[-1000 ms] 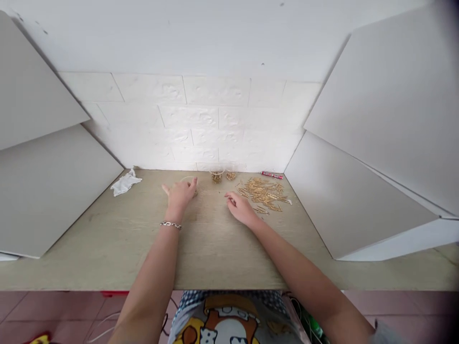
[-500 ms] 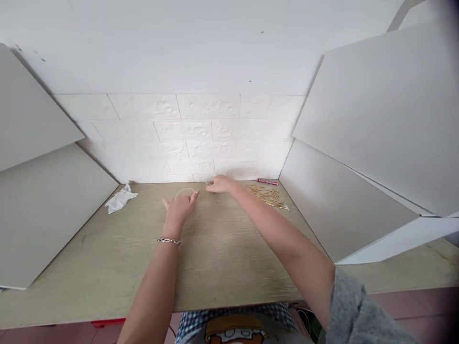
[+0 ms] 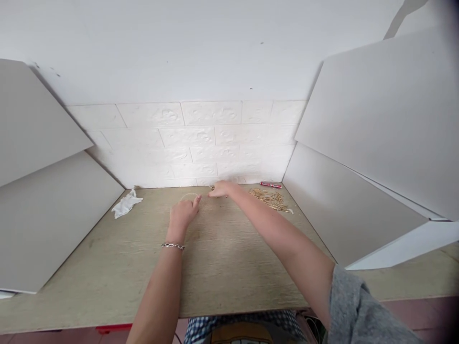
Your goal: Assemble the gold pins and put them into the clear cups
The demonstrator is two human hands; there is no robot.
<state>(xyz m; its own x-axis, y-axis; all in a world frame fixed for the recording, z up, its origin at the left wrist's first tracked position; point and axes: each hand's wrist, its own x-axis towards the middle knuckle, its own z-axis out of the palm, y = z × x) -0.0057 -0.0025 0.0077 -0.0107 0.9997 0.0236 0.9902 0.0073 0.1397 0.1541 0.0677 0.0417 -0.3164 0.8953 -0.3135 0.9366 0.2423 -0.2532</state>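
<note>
My left hand (image 3: 183, 213), with a chain bracelet on its wrist, is closed over the wooden tabletop, thumb pointing away and to the right. A thin pale cord (image 3: 189, 194) curves out past its fingers in a small loop, pinched in that hand. Just to the right, my right hand (image 3: 220, 189) is closed near the wall. Something small shows at its fingertips, too fine to make out. A narrow gap separates the two hands. Beyond the right wrist lies a scattered pile of thin gold-coloured sticks or tubes (image 3: 268, 198).
A red pen-like tube (image 3: 270, 185) lies at the back right against the wall. Crumpled white tissue (image 3: 126, 204) rests at the back left. Grey-white panels (image 3: 50, 224) stand on both sides of the table (image 3: 222, 267). White brick-pattern wall (image 3: 197, 138) closes the back.
My left hand's fingers have drawn in from a spread pose to a closed one. My right hand stays at about the same spot. The whole view has shifted slightly.
</note>
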